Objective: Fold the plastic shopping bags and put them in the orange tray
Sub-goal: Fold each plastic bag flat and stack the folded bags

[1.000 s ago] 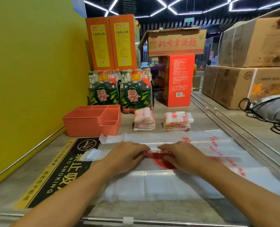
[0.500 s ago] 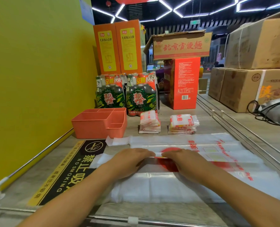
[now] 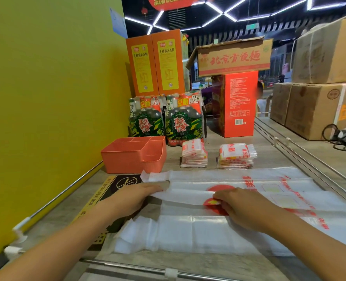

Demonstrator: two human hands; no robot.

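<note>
A clear plastic shopping bag (image 3: pixel 188 232) with red print lies flat across the counter in front of me, over other bags spread to the right. My left hand (image 3: pixel 133 196) holds a long folded flap of the bag at its left end. My right hand (image 3: pixel 243 207) pinches the same flap near the red circle print. The orange tray (image 3: pixel 127 161) with several compartments stands behind the bag at the left. Two stacks of folded bags (image 3: pixel 194 154) (image 3: pixel 237 156) sit behind the spread bag, right of the tray.
A yellow wall closes the left side. Packs of green bottles (image 3: pixel 164 122), orange boxes (image 3: pixel 158 63) and a red carton (image 3: pixel 237 104) stand at the back. Cardboard boxes (image 3: pixel 318 106) and a grey bag with cables (image 3: pixel 344 136) are at the right. A no-smoking sticker (image 3: pixel 117 189) lies under the bag's left end.
My hands have spread apart along the bag's flap, the left one sliding left toward the handle end. The flap lies folded over farther from me than before.
</note>
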